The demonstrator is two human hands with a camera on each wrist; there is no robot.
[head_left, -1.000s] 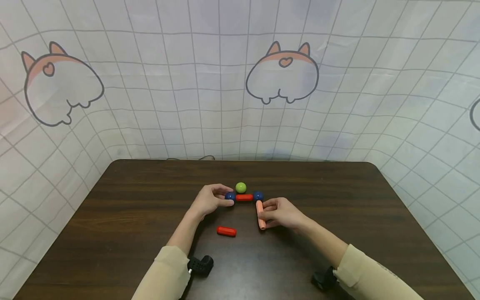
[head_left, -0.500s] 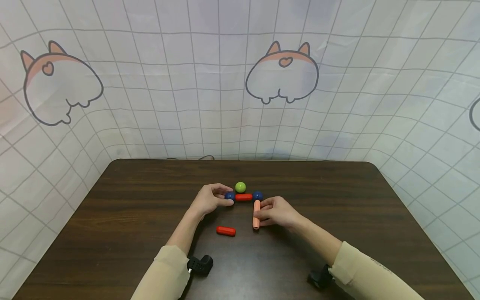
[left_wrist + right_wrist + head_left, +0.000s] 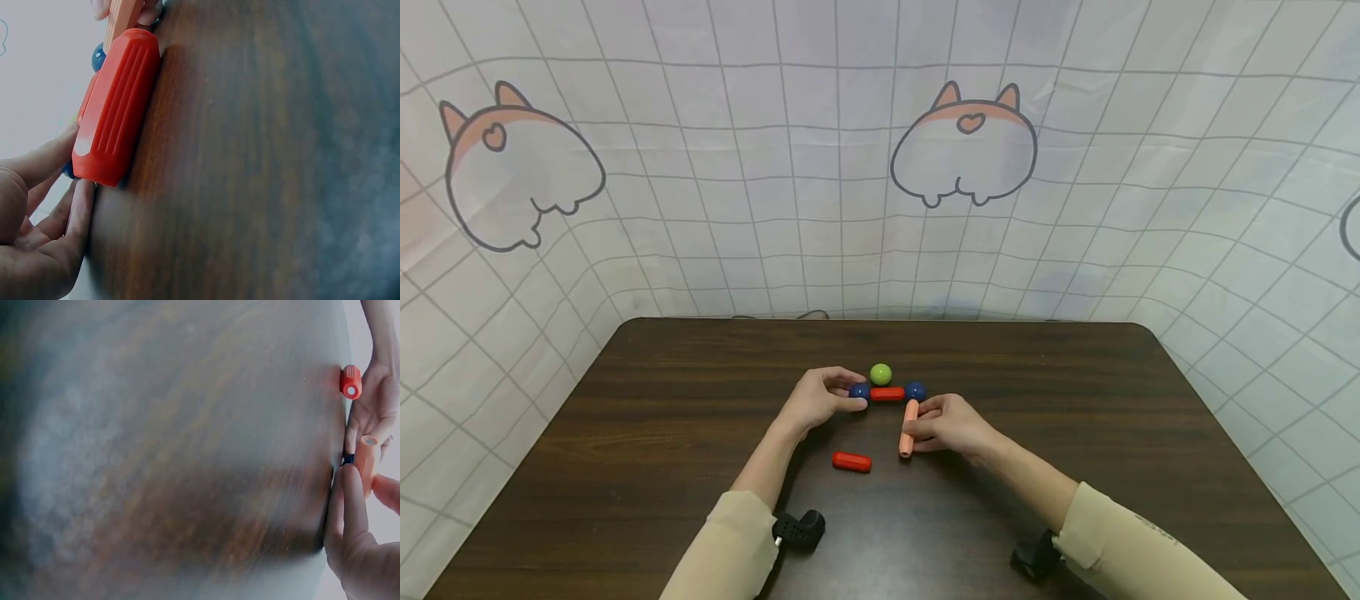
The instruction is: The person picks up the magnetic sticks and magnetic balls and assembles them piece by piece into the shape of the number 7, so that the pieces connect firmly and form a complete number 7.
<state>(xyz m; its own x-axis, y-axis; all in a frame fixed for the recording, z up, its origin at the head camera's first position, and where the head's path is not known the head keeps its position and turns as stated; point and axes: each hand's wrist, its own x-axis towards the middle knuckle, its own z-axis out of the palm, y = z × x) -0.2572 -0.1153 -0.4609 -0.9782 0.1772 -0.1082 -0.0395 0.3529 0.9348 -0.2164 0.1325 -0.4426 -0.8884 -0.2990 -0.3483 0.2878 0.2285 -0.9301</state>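
My left hand pinches a blue ball between thumb and fingers. That ball sits at the left end of a short red rod, and a second blue ball sits at its right end. With my right hand I grip a longer pale-orange rod, its far end close to the right blue ball. Its near end shows a grey round tip in the right wrist view. Behind the red rod lies a green ball.
A loose ribbed red rod lies nearer to me, between the forearms; it looms large in the left wrist view. The dark wooden table meets a patterned white curtain at the back.
My right hand has moved slightly left, and the orange rod's near end has swung left, so the rod now slants the other way. The left hand and the two balls stay put.
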